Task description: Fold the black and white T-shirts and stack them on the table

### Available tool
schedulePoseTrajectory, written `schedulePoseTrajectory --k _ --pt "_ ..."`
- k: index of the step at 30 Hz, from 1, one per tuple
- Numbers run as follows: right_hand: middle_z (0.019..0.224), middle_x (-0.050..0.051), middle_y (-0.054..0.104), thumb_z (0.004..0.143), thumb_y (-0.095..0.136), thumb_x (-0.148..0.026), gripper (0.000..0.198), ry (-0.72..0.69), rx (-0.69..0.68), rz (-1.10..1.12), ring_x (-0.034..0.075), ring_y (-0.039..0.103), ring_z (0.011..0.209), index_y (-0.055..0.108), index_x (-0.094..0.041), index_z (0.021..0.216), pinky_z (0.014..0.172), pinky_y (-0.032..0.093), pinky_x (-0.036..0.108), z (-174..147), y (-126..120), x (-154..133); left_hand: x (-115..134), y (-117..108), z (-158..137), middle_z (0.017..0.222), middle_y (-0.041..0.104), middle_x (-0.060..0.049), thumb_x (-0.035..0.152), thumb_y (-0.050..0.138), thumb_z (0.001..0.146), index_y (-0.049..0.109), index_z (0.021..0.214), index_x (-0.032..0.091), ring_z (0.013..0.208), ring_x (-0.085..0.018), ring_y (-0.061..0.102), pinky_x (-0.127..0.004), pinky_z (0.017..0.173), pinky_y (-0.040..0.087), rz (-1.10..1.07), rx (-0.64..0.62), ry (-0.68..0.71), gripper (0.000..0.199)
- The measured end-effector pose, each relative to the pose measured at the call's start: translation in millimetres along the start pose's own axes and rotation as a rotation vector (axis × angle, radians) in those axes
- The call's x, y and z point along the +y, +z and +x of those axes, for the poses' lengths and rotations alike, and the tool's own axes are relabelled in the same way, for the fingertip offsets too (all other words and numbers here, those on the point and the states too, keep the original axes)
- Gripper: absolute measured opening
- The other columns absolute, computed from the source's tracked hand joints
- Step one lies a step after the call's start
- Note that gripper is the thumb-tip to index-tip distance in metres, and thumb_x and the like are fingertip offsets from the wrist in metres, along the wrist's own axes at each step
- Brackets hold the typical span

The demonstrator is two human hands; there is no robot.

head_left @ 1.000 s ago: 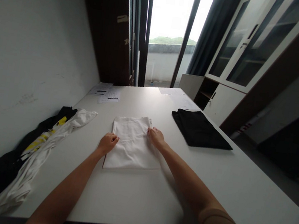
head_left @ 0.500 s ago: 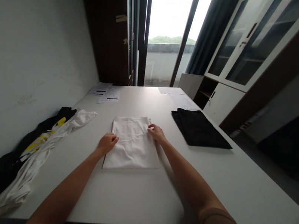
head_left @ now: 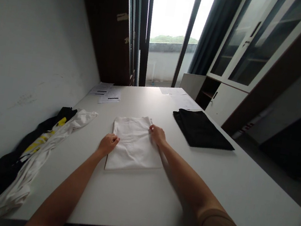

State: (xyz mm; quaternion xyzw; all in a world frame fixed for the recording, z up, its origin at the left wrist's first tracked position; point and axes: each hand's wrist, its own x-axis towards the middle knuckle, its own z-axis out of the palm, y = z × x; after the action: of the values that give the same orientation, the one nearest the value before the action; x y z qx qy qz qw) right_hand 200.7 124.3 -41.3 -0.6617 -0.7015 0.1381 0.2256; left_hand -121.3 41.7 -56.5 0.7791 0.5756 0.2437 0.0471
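A folded white garment lies flat on the white table, with light creases across its middle. My left hand is closed on its left edge, fingers curled at the cloth. At the upper right edge my right hand pinches the fabric between thumb and fingers. The exact kind of garment cannot be made out in its folded form. To the right of it rests a folded black cloth, apart from both hands.
Along the left wall lies a heap of clothes: a black garment with yellow print and a crumpled white garment. Printed papers sit at the far left; more sheets lie at the far right. A cabinet stands beyond the table.
The garment has shifted very slightly to the right, its lower left corner included. Both hands keep their hold at nearly the same places.
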Motion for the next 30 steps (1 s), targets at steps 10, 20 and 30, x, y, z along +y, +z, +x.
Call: schedulePoseTrajectory --k 10,20,30 --pt "0.158 0.012 0.042 0.105 0.041 -0.036 0.046 -0.384 0.060 -0.191 0.027 0.033 0.146 0.053 -0.023 0.147 0.119 0.029 0.040 -13.6 -1.9 -20.1 6.8 -2.0 -1.5 0.110 0.063 -0.009 0.030 0.052 0.096 0.067 0.096 0.020 0.103 -0.023 0.061 -0.036 0.097 0.047 0.022 0.110 -0.018 0.019" --pt "0.171 0.013 0.013 0.103 0.032 -0.065 0.071 -0.171 -0.241 -0.265 0.030 0.011 0.157 0.029 -0.026 0.162 0.123 0.011 0.053 -3.2 23.3 -9.3 -2.1 12.6 -2.5 0.167 0.030 -0.009 0.045 0.039 0.104 0.039 0.158 0.025 0.153 -0.034 0.027 -0.055 0.123 0.022 0.245 -0.167 -0.187 0.058" --pt "0.166 0.020 0.027 0.101 0.036 -0.063 0.075 -0.009 -0.085 -0.257 0.033 0.019 0.154 0.035 -0.016 0.159 0.121 0.013 0.049 -10.3 22.5 -13.8 -1.7 14.0 -1.4 0.167 0.031 -0.012 0.050 0.034 0.105 0.032 0.162 0.021 0.153 -0.033 0.027 -0.051 0.123 0.022 0.325 -0.202 -0.229 0.064"
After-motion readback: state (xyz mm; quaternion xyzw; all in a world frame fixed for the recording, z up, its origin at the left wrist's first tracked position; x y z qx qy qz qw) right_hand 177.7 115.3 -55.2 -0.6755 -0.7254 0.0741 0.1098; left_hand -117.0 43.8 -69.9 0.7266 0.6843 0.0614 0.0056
